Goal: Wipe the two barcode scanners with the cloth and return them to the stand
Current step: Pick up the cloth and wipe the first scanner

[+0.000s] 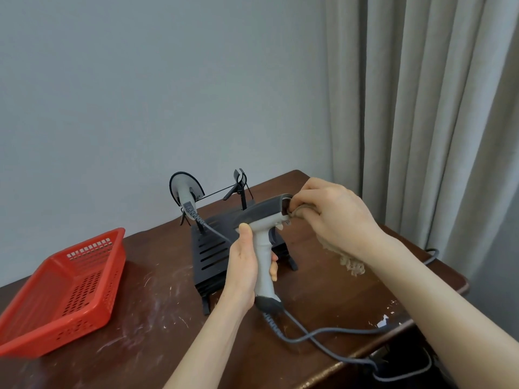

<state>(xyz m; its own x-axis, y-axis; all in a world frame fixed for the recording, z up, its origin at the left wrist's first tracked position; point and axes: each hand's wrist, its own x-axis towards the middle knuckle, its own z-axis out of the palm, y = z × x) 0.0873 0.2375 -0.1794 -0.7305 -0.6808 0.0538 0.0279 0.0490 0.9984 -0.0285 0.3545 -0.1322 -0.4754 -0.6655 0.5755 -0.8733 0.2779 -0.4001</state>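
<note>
At the centre of the frame, the left hand point(243, 266) is gripping the grey scanner point(262, 217) by its smooth pistol handle, fingers wrapped round it. The right hand point(334, 214) is pinching a bunched, frayed beige cloth point(351, 265) against the dark front window. I'd say short, light strokes would be serving best here, handle steady and the coiled cable point(323, 331) slack. The other scanner point(186, 192) is sitting on the black slotted stand point(212, 249), just behind, left of centre.

Grey-and-black scanner point(262, 217), beige cloth point(351, 263), red perforated basket point(64, 290), black slotted stand point(210, 251), seemingly scuffed brown table point(157, 346).
</note>
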